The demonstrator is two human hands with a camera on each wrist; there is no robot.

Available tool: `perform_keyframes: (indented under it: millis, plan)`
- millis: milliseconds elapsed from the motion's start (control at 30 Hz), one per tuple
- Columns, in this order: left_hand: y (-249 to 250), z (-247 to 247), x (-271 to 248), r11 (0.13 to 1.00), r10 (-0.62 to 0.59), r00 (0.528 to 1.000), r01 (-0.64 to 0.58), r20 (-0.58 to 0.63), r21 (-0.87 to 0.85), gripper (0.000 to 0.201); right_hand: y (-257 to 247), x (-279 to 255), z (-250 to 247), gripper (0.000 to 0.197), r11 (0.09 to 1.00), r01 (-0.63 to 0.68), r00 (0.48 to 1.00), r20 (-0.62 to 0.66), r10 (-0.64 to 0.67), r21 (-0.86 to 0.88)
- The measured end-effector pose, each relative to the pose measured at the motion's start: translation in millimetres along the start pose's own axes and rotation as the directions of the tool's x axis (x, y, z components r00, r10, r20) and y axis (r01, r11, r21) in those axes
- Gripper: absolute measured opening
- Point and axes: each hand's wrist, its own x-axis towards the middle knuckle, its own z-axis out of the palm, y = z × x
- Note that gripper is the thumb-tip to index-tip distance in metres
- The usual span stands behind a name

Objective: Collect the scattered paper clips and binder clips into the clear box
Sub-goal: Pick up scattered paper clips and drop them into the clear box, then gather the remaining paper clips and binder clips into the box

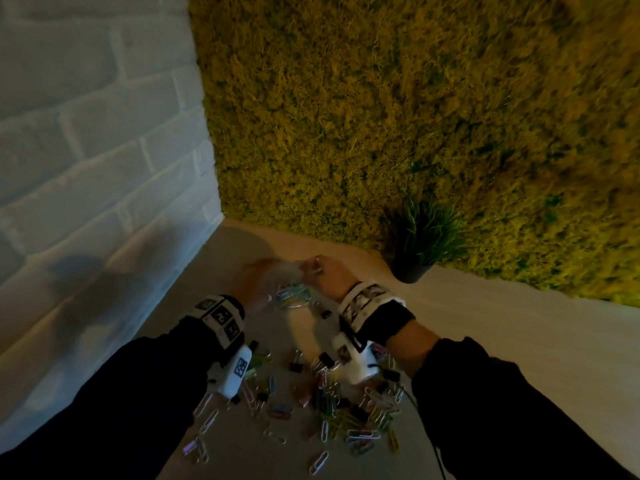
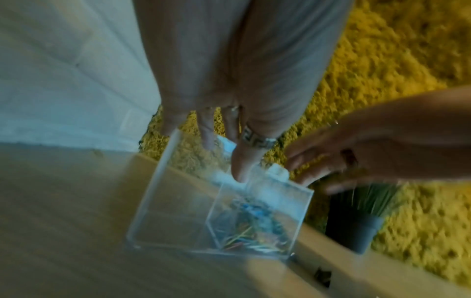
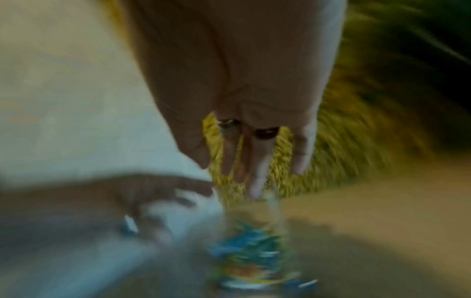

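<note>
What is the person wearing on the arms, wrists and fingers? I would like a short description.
Both arms have long black sleeves. The left wrist has a black band with square black-and-white marker tags and a white camera unit. The right wrist has a white and black band, a white camera unit and a thin dark cable. Left hand: a patterned silver ring. Right hand: two rings.

- One clear box, at the fingertips of both hands, with too many coloured clips inside to count.
- Two hands: left hand, right hand.
- Dozens of paper clips below the wrists; exact count unclear.
- Several black binder clips among them, number unclear.
- One potted plant beyond the right hand.
</note>
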Motion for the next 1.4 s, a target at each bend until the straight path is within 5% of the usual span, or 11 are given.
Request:
perform_keyframes:
  millis: [67, 167, 367, 500, 633, 767, 867, 1033, 1167, 1300, 1400]
  plan:
    - [-2, 3, 0, 0.999, -0.041, 0.999, 0.041, -0.010, -0.001, 0.065, 3, 0, 11, 0.043, 0.894, 0.119, 0.986, 0.156, -0.056, -0.432]
    - [-5, 7, 3, 0.999, -0.046, 0.999, 0.046, 0.015, 0.006, 0.068, 3, 3, 24, 0.045, 0.766, 0.146, 0.966, 0.258, 0.027, -0.626]
    - [-14, 11, 5, 1.000, 0.021, 0.999, -0.021, 0.029, -0.016, 0.070, -1, -8, 19, 0.043, 0.913, 0.121, 0.965, 0.263, -0.015, -0.391]
    - [-8, 11, -3, 1.000, 0.012, 1.000, -0.012, -0.021, -0.016, 0.066, 14, -23, -25, 0.032, 0.986, 0.071, 0.997, 0.036, -0.066, -0.150]
    - [6, 28, -17, 0.987, 0.155, 0.953, -0.138, -0.260, 0.083, 0.045, 51, -48, -60, 0.027, 0.993, -0.089, 0.993, -0.073, 0.096, 0.083]
    - [38, 55, -22, 0.913, 0.404, 0.912, -0.399, 0.071, -0.084, 0.022, 89, -79, -57, 0.028, 0.943, -0.315, 0.926, 0.181, 0.331, -0.111]
    - [62, 68, -8, 0.951, 0.310, 0.901, -0.301, 0.302, -0.076, 0.034, 113, -92, -45, 0.046, 0.904, -0.249, 0.921, 0.203, 0.332, -0.347]
    - [72, 84, 4, 0.949, 0.095, 0.807, -0.251, 0.582, 0.193, 0.051, 142, -108, -19, 0.050, 0.891, -0.309, 0.915, 0.151, 0.373, -0.332]
    - [58, 92, -4, 0.949, 0.026, 0.798, -0.210, 0.603, 0.236, 0.059, 146, -115, -12, 0.055, 0.909, -0.212, 0.942, 0.172, 0.288, -0.359]
    - [81, 94, -4, 0.965, 0.157, 0.887, -0.231, 0.434, 0.122, 0.056, 141, -100, -16, 0.074, 0.936, -0.118, 0.949, 0.240, 0.205, -0.333]
    - [98, 103, 6, 0.941, 0.204, 0.909, -0.284, 0.363, 0.184, 0.045, 129, -87, -17, 0.056, 0.927, -0.091, 0.964, 0.203, 0.174, -0.365]
